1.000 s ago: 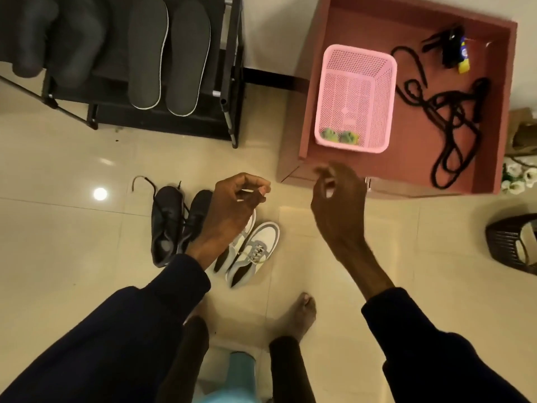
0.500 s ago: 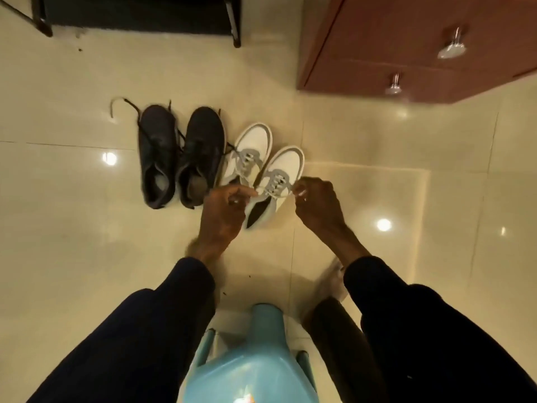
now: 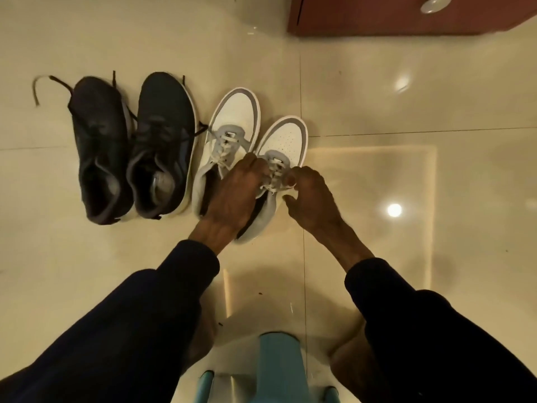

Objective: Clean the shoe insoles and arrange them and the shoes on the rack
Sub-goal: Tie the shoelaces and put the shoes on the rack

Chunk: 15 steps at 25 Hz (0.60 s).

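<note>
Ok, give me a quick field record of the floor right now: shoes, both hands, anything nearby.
dark pair: side by side on the floor, laces loose
white pair: beside the dark pair, on the floor
left hand: fingers curled on the laces of the rightmost white shoe
right hand: pinches the same laces
nearby: brown cabinet at top, teal stool at bottom
rack: not in view
</note>
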### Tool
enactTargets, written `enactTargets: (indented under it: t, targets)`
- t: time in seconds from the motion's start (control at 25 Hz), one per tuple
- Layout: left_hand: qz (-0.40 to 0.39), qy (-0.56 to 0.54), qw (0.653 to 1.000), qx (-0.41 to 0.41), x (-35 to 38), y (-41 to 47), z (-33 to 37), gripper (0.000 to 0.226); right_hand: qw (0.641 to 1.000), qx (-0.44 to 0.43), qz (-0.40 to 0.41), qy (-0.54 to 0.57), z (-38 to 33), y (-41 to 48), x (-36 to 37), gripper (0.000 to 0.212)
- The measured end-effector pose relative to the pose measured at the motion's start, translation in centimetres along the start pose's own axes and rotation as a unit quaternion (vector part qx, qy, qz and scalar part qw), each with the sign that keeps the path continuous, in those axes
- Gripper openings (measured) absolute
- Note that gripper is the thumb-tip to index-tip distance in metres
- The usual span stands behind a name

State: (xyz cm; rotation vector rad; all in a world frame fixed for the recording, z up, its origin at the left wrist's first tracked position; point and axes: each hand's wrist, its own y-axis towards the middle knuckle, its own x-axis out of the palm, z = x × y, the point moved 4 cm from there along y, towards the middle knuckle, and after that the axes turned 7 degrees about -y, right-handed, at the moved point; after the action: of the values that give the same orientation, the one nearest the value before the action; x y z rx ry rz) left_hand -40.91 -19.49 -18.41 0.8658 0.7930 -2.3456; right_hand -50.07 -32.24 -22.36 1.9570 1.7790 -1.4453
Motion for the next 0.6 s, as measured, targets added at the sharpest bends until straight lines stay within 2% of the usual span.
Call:
enactTargets:
  t: [0.12,0.24,0.28,0.44,0.52,0.6]
  targets:
    - [0.056,0.004,0.998,-0.009,1.6,0.1,-1.6,0.026,0.998,-0.045,-0.016,0.036,1.6,1.7,0.3,0.013]
    - [0.085,-0.003,0.996,-0.027,3.1,-0.7,-1.4,0.029,0.995,-0.049,-0.084,0.036,2.1,2.4,-0.5,0.002]
    - [0.083,-0.01,0.996,-0.036,3.5,-0.9,-1.2,0.033,0.992,-0.045,-0.115,0.018,2.3,2.8,-1.0,0.002]
    - [0.068,-0.092,0.991,-0.063,5.1,-1.4,-1.7,0.025,0.968,-0.037,-0.243,-0.053,2.8,3.3,-3.6,0.018]
    - [0.043,-0.158,0.984,-0.076,5.7,-1.5,-1.9,0.021,0.961,-0.046,-0.264,-0.074,2.8,3.1,-4.6,0.025]
    - [0.033,-0.187,0.978,-0.082,6.0,-1.4,-1.8,0.03,0.968,-0.055,-0.234,-0.069,2.7,2.8,-5.3,0.031]
